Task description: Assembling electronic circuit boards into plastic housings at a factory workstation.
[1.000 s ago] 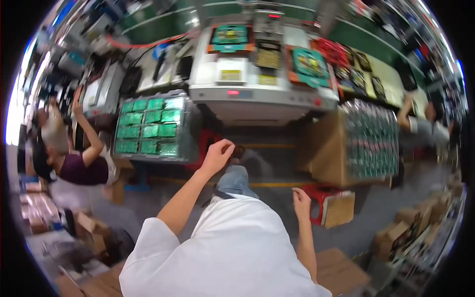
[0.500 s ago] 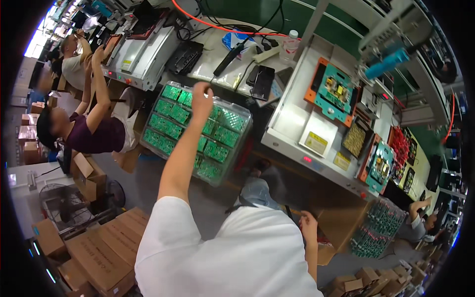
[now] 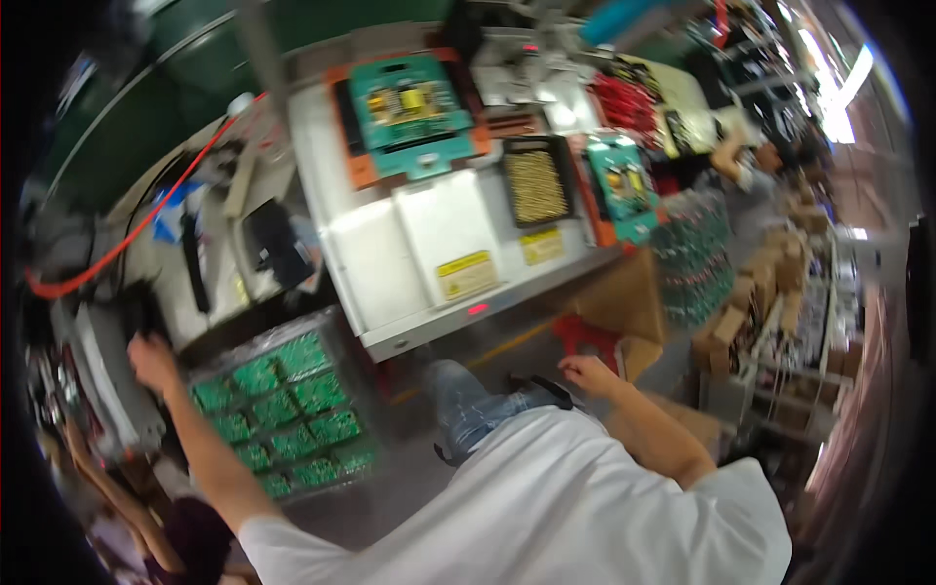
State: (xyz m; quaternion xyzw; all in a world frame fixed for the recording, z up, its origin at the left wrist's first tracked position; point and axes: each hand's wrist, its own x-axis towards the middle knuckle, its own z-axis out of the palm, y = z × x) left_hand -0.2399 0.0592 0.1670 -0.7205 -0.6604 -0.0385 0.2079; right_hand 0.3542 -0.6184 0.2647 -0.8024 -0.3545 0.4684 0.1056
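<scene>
My left hand (image 3: 154, 363) is at the far left, just beyond the left corner of a clear plastic tray (image 3: 356, 375) with rows of green circuit boards (image 3: 292, 403). Motion blur smears its fingers, so I cannot tell what, if anything, they hold. My right hand (image 3: 588, 376) hangs in front of my body on the right, with its fingers curled in and nothing visible in them. Close behind it are a red object (image 3: 585, 336), its kind unclear, and a cardboard box (image 3: 639, 302).
A white machine bench (image 3: 366, 263) bears a circuit board in a teal and orange fixture (image 3: 409, 107), a second fixture (image 3: 622, 185) and a black bin of small brass-coloured parts (image 3: 536, 185). Stacked boards (image 3: 694, 258) stand right. Another person's arm (image 3: 122, 497) shows lower left.
My view has swung to the right, so bench and tray appear further left. My left hand has gone from over the tray to beyond its left corner. My right forearm has come up forward.
</scene>
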